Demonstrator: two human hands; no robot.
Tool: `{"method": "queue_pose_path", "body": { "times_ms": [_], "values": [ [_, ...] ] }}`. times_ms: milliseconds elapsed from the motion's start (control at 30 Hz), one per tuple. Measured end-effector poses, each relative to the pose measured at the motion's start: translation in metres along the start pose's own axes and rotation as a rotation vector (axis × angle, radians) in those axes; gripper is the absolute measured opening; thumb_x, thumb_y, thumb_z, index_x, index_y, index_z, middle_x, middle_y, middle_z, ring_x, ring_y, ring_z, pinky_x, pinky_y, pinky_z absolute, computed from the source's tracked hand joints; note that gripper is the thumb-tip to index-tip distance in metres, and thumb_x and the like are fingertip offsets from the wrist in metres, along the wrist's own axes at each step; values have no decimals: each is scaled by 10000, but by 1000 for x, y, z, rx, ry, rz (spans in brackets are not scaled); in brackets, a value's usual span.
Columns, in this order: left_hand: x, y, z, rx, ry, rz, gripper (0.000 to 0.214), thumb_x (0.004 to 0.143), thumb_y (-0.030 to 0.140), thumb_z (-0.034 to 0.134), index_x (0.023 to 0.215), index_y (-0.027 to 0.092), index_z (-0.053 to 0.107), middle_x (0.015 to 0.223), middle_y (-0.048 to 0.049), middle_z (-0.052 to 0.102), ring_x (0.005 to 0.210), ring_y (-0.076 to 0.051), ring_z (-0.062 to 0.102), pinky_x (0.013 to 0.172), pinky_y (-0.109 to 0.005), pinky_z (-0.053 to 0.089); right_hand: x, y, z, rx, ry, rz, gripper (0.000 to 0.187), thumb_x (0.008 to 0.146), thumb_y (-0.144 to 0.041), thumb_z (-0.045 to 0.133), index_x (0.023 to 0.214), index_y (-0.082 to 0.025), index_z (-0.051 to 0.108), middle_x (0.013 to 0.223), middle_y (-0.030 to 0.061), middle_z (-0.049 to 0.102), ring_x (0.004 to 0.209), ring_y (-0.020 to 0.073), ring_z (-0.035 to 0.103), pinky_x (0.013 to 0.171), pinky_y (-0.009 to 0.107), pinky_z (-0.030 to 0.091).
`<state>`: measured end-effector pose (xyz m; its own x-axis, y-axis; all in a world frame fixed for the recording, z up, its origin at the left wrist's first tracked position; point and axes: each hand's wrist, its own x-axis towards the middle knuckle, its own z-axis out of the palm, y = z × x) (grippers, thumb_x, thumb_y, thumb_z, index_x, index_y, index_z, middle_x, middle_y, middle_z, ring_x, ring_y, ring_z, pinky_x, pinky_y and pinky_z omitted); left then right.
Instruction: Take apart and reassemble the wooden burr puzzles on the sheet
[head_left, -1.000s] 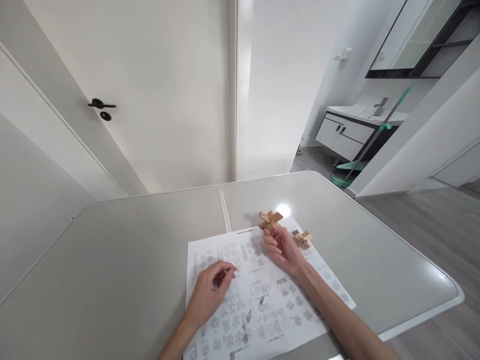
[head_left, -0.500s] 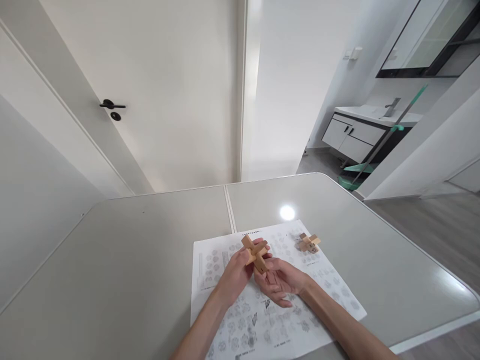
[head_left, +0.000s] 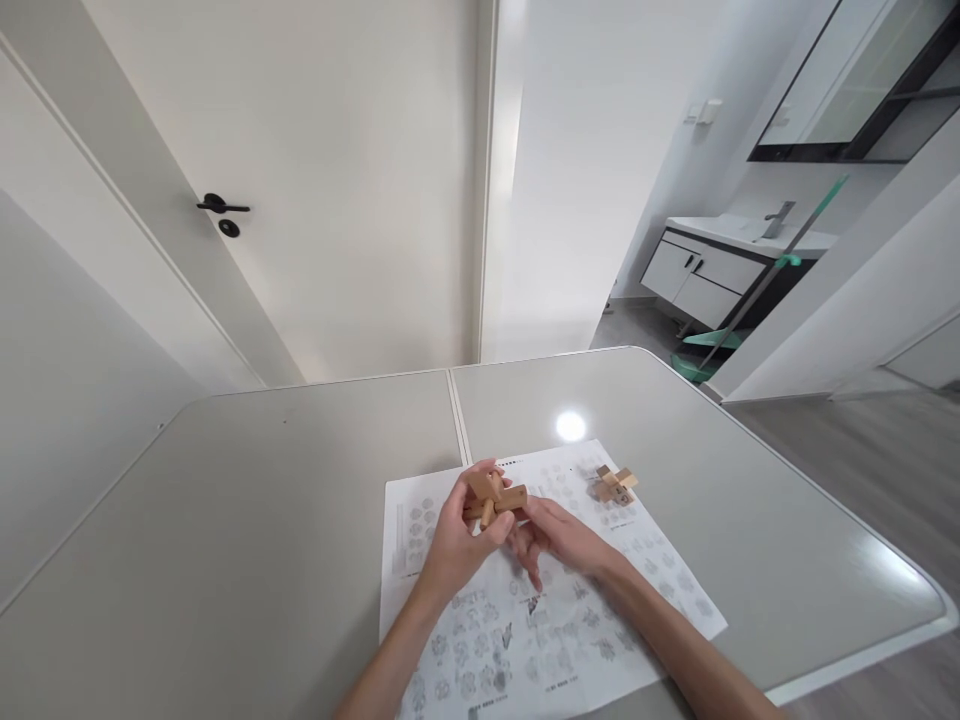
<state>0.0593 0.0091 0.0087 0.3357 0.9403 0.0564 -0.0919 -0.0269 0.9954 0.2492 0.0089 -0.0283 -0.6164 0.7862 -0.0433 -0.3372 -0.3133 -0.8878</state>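
Note:
A wooden burr puzzle (head_left: 496, 494) of crossed light-brown bars is held above the printed sheet. My left hand (head_left: 454, 545) wraps around its left side, with the thumb along the near edge. From the right, my right hand (head_left: 566, 538) grips the end of one bar between thumb and fingers; its other fingers curl loosely below. Part of the puzzle is hidden behind the left fingers. A second wooden burr puzzle (head_left: 616, 486) rests on the sheet's upper right, apart from both hands.
Beneath the hands lies a white printed sheet (head_left: 630, 640) with rows of small grey figures. It lies on a grey table (head_left: 285, 540) with a pale rim and a seam. Behind stand a white door (head_left: 360, 200), a sink cabinet (head_left: 701, 275) and a green-handled broom (head_left: 787, 260).
The held puzzle has turned in my hands and shifted slightly left, one bar now pointing right. My left thumb has come round to its near side. The second puzzle stays in place.

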Motion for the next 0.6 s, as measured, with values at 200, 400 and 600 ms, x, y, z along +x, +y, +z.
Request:
{"method": "queue_pose_path", "body": {
  "times_ms": [200,400,600],
  "values": [
    [-3,3,3,353,7,161,654,786,206,730,1386,308,492,1315,-75,604,1190,-257,615,1017,-416,515,-3,-9,-6,-3,138,11,525,983,-673,462,803,-186,538,507,-80,476,294,105,464,279,210,403],
    [-3,4,7,475,-30,243,718,754,217,772,1395,314,462,1332,-79,565,1191,-264,600,1009,-431,523,-10,-17,5,-198,106,49,432,981,-564,559,763,-192,538,479,-113,361,316,78,396,333,195,367],
    [-1,4,4,464,10,269,732,713,207,808,1356,310,473,1312,-64,607,1193,-266,607,1041,-455,503,-8,-15,8,-181,173,33,447,984,-563,561,723,-214,460,508,-117,305,346,56,284,329,187,280]
  ]
}}
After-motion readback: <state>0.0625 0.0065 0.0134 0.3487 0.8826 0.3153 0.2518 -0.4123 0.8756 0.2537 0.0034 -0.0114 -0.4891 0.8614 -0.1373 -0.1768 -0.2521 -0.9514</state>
